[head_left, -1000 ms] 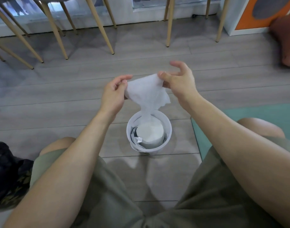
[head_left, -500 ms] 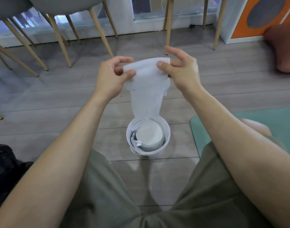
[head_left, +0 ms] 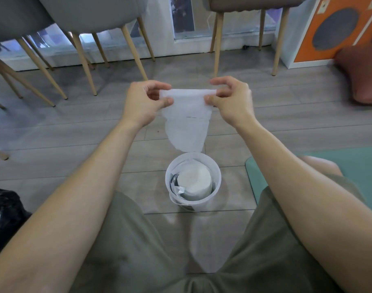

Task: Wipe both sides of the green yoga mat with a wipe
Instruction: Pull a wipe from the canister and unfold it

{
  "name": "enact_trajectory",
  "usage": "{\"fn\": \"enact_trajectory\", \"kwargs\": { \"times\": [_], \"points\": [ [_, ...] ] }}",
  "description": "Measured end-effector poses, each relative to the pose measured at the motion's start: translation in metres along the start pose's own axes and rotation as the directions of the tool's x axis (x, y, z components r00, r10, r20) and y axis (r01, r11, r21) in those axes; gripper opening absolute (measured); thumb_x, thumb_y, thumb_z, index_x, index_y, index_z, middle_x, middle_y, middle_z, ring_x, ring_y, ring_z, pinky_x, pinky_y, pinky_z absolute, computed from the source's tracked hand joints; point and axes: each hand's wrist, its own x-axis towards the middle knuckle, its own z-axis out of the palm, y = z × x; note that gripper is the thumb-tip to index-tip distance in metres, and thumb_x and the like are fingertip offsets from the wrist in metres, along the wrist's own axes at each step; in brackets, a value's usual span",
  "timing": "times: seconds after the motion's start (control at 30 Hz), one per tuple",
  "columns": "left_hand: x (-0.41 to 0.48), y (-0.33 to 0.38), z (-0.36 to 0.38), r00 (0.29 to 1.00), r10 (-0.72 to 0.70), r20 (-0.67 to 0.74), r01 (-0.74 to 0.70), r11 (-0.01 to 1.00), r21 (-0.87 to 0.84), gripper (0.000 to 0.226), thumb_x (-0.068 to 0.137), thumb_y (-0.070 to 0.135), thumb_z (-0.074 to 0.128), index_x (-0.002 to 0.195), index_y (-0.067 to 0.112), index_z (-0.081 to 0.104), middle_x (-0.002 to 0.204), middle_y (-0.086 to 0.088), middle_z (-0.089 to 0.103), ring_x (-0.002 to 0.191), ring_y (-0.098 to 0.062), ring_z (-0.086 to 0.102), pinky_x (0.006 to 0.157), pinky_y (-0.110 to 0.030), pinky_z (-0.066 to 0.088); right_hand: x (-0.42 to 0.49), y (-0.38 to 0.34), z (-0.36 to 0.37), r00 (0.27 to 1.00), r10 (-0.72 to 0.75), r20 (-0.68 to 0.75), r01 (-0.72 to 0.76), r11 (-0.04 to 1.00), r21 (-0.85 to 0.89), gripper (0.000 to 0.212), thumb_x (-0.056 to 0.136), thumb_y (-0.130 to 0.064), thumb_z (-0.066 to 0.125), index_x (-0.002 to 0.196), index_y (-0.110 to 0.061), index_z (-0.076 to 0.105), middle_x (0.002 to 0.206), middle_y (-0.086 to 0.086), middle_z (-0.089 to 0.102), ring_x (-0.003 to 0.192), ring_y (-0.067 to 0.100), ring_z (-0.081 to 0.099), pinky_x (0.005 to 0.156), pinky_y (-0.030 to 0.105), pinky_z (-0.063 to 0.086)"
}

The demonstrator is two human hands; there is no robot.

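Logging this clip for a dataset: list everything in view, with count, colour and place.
wipe: one, white, between both hands, tail reaching the tub
tub: one, white, floor, centre
wipe roll: one, white, inside tub
yoga mat: one, green, floor at right
chairs: at least three, grey, far side
cushion: one, reddish-brown, far right
panel: one, orange, top right
bundle: one, black, lower left
left hand: one, pinches wipe's top-left corner
right hand: one, pinches top-right corner

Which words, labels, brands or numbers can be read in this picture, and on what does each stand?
No text is readable.
Wipe tub: dark label strip at its base, too blurred to read.
Orange panel: small marks near its top corner, too small to read.
Wipe: blank.
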Motion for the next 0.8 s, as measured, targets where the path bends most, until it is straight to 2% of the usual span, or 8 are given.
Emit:
{"fn": "enact_trajectory", "kwargs": {
  "times": [0.13, 0.23, 0.33, 0.47, 0.53, 0.6, 0.73, 0.8],
  "points": [
    [0.002, 0.002, -0.005, 0.995, 0.091, -0.046, -0.078, 0.969, 0.233, 0.014, 0.085, 0.032, 0.085, 0.098, 0.027, 0.082, 0.099, 0.005, 0.067, 0.083, -0.003, 0.058, 0.076, -0.020, 0.048, 0.003, -0.002, 0.002, 0.992, -0.122, 0.033, 0.126, 0.968, -0.217, 0.014, 0.091, -0.036, 0.080, 0.099, -0.024, 0.077, 0.094, -0.005, 0.072, 0.086, 0.010, 0.068, 0.088, 0.036, 0.059],
    [0.003, 0.013, -0.010, 1.000, 0.024, -0.012, -0.023, 0.999, 0.047, 0.017, 0.092, 0.031, 0.077, 0.100, 0.017, 0.076, 0.106, 0.004, 0.067, 0.094, -0.006, 0.063, 0.085, -0.028, 0.053, 0.003, -0.014, -0.006, 0.980, -0.178, 0.088, 0.188, 0.973, -0.136, 0.022, 0.096, -0.039, 0.074, 0.106, -0.021, 0.069, 0.110, -0.004, 0.070, 0.101, 0.009, 0.068, 0.094, 0.033, 0.058],
    [0.013, 0.029, -0.008, 0.998, -0.060, -0.001, 0.060, 0.994, -0.091, 0.023, 0.096, 0.031, 0.068, 0.102, 0.009, 0.066, 0.092, 0.000, 0.067, 0.083, -0.011, 0.061, 0.078, -0.047, 0.059, 0.001, -0.015, -0.008, 0.953, -0.036, 0.301, 0.021, 0.998, 0.054, 0.047, 0.087, -0.045, 0.086, 0.123, -0.022, 0.067, 0.117, -0.009, 0.076, 0.106, 0.004, 0.072, 0.088, 0.024, 0.059],
    [0.014, 0.034, 0.002, 0.995, -0.090, 0.048, 0.092, 0.994, -0.055, 0.029, 0.100, 0.038, 0.068, 0.111, 0.012, 0.064, 0.094, -0.002, 0.074, 0.076, -0.009, 0.069, 0.064, -0.031, 0.057, -0.003, 0.014, 0.013, 0.902, 0.162, 0.401, -0.158, 0.987, -0.043, 0.026, 0.091, -0.029, 0.084, 0.110, -0.012, 0.079, 0.104, -0.001, 0.082, 0.097, 0.016, 0.078, 0.090, 0.038, 0.062],
    [0.004, 0.017, 0.009, 0.925, -0.272, 0.264, 0.347, 0.889, -0.300, 0.051, 0.095, 0.059, 0.068, 0.126, 0.018, 0.065, 0.110, 0.000, 0.079, 0.097, -0.016, 0.076, 0.080, -0.034, 0.063, -0.004, 0.020, 0.015, 0.904, 0.168, 0.394, -0.263, 0.944, 0.199, 0.023, 0.096, -0.019, 0.079, 0.115, -0.007, 0.077, 0.107, 0.005, 0.081, 0.100, 0.024, 0.079, 0.090, 0.044, 0.064],
    [-0.017, -0.011, 0.020, 0.763, -0.350, 0.544, 0.579, 0.743, -0.335, 0.062, 0.095, 0.064, 0.061, 0.140, 0.021, 0.063, 0.122, -0.008, 0.077, 0.111, -0.028, 0.074, 0.097, -0.042, 0.059, -0.004, 0.023, 0.013, 0.912, 0.219, 0.346, -0.346, 0.865, 0.363, 0.025, 0.098, -0.018, 0.077, 0.119, -0.004, 0.074, 0.111, 0.010, 0.080, 0.101, 0.030, 0.079, 0.087, 0.047, 0.065],
    [-0.041, -0.055, 0.040, 0.843, -0.422, 0.334, 0.532, 0.751, -0.393, 0.061, 0.094, 0.020, 0.080, 0.148, 0.020, 0.053, 0.108, -0.006, 0.079, 0.090, -0.016, 0.076, 0.084, -0.031, 0.059, -0.004, 0.034, 0.015, 0.833, 0.470, 0.290, -0.546, 0.782, 0.300, 0.090, 0.086, -0.028, 0.089, 0.156, -0.004, 0.039, 0.127, 0.016, 0.072, 0.100, 0.029, 0.078, 0.087, 0.046, 0.065],
    [-0.041, -0.053, 0.039, 0.900, -0.378, 0.219, 0.432, 0.840, -0.328, 0.053, 0.092, 0.019, 0.082, 0.140, 0.026, 0.061, 0.103, -0.004, 0.080, 0.087, -0.009, 0.075, 0.076, -0.020, 0.055, -0.007, 0.039, 0.020, 0.806, 0.485, 0.339, -0.570, 0.791, 0.223, 0.119, 0.077, -0.012, 0.094, 0.167, -0.011, 0.015, 0.129, 0.015, 0.067, 0.100, 0.029, 0.077, 0.085, 0.045, 0.066]
  ]
}}
